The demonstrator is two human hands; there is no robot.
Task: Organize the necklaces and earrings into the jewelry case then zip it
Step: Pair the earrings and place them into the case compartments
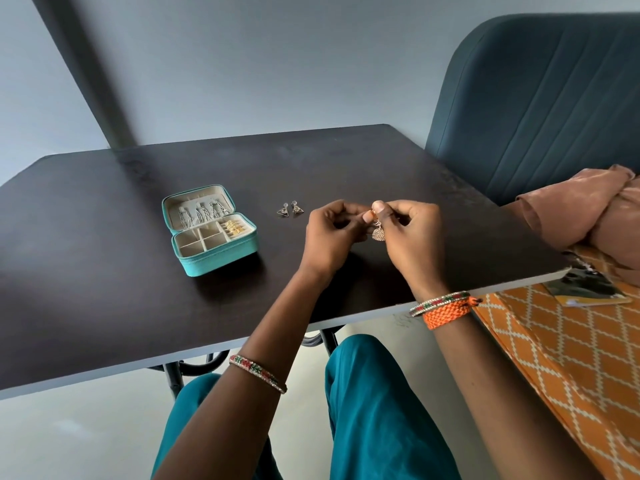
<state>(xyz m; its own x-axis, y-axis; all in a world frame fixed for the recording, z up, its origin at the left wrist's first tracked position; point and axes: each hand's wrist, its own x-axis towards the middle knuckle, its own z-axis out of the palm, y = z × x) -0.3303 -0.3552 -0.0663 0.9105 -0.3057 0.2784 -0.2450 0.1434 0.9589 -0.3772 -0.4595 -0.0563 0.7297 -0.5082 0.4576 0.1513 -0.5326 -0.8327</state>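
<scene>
The teal jewelry case [221, 261] lies open on the dark table [104, 271], left of my hands. Necklaces [204, 212] hang in its lid, and gold earrings [233, 227] fill a back compartment. A pair of triangular earrings [290, 209] lies on the table between the case and my hands. My left hand [330, 237] and my right hand [412, 233] meet above the table and together pinch a gold heart-shaped earring [378, 233], which dangles between their fingertips.
A dark blue padded chair back [540, 98] stands at the right beyond the table. Brown cloth [588, 209] and orange patterned fabric [554, 341] lie at the right edge. The table's front edge runs just under my wrists.
</scene>
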